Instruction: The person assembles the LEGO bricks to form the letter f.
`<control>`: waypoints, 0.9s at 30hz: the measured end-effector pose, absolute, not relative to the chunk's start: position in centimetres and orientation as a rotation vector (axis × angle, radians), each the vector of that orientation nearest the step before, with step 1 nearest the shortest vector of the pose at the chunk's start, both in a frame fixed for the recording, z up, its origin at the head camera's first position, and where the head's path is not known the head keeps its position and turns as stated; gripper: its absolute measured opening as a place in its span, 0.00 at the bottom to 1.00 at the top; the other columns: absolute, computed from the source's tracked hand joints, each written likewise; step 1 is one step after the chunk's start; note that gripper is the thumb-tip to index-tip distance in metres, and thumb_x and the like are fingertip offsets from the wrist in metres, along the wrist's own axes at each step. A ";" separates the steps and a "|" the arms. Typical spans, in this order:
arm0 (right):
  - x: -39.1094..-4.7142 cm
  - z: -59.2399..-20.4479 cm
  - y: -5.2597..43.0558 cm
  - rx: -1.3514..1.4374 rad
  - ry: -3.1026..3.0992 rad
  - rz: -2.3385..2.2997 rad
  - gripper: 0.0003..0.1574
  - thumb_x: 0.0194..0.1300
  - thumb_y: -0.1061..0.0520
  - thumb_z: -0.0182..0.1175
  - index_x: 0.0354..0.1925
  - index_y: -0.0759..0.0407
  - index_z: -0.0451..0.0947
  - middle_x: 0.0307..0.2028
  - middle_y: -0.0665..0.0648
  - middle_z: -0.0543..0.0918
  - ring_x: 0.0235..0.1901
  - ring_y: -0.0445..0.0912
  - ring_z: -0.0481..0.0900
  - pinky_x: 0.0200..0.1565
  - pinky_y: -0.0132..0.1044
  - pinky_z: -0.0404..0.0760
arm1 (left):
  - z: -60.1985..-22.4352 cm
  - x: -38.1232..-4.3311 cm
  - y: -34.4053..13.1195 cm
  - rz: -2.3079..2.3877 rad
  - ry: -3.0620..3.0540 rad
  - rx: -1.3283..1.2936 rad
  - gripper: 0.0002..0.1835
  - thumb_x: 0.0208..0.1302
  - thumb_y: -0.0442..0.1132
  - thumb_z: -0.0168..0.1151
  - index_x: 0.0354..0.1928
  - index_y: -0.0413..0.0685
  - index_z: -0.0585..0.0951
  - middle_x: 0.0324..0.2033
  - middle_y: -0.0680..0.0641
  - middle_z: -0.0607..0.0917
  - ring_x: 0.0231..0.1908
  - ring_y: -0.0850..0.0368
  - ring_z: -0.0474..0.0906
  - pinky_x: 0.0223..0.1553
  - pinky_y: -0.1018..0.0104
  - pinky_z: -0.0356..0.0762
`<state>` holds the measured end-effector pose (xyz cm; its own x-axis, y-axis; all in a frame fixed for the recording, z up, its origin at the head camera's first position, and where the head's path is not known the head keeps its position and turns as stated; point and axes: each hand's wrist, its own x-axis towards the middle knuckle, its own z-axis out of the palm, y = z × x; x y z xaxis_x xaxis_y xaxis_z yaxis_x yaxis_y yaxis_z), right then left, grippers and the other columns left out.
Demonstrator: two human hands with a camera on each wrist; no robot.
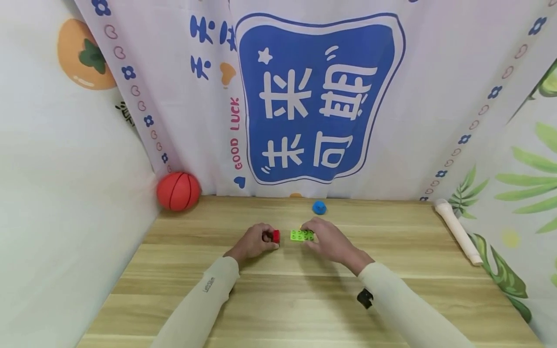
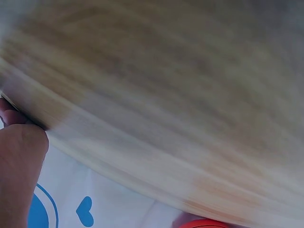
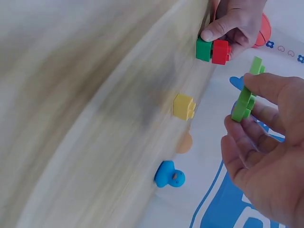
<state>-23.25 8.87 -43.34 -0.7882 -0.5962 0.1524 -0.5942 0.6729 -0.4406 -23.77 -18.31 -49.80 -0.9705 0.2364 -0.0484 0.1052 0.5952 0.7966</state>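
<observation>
My left hand (image 1: 256, 240) grips a red toy brick (image 1: 276, 236) joined to or resting against a dark green brick (image 3: 204, 50); both show in the right wrist view, the thumb at the green one. Between thumb and fingers, my right hand (image 1: 328, 238) pinches a flat lime-green studded brick (image 1: 300, 235). Edge-on in the right wrist view, that lime brick (image 3: 245, 97) appears raised off the table. A yellow brick (image 3: 182, 106) stands on the table, mostly hidden behind the right hand in the head view. Only a part of the left hand (image 2: 21, 161) enters the left wrist view.
A blue toy duck (image 1: 319, 208) sits by the table's back edge. The red ball (image 1: 178, 191) occupies the back left corner, and a pale cylindrical stick (image 1: 459, 232) lies along the right side. A printed curtain (image 1: 209, 159) hangs behind the wooden table (image 1: 278, 299).
</observation>
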 end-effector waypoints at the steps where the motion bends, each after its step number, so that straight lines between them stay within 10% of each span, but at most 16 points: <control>1: -23.5 -43.3 8.6 -1.026 2.866 -0.762 0.22 0.70 0.58 0.73 0.59 0.60 0.84 0.55 0.57 0.87 0.53 0.49 0.84 0.59 0.50 0.84 | -49.8 -23.8 -18.3 1.319 2.669 0.292 0.11 0.65 0.36 0.78 0.46 0.44 0.87 0.42 0.46 0.82 0.40 0.56 0.75 0.43 0.68 0.74; 27: -26.8 -45.3 2.3 -1.112 2.729 -0.745 0.18 0.69 0.59 0.73 0.56 0.55 0.89 0.50 0.54 0.89 0.52 0.47 0.83 0.57 0.48 0.83 | -50.1 -23.7 -18.3 1.281 2.725 0.285 0.13 0.63 0.37 0.80 0.45 0.45 0.86 0.46 0.46 0.86 0.47 0.54 0.79 0.60 0.50 0.79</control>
<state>-26.77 2.33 -45.28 -0.7276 -0.6804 0.0874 -0.6305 0.6131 -0.4759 -23.72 -18.34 -50.11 -0.9754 0.2189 -0.0256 0.1199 0.6245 0.7718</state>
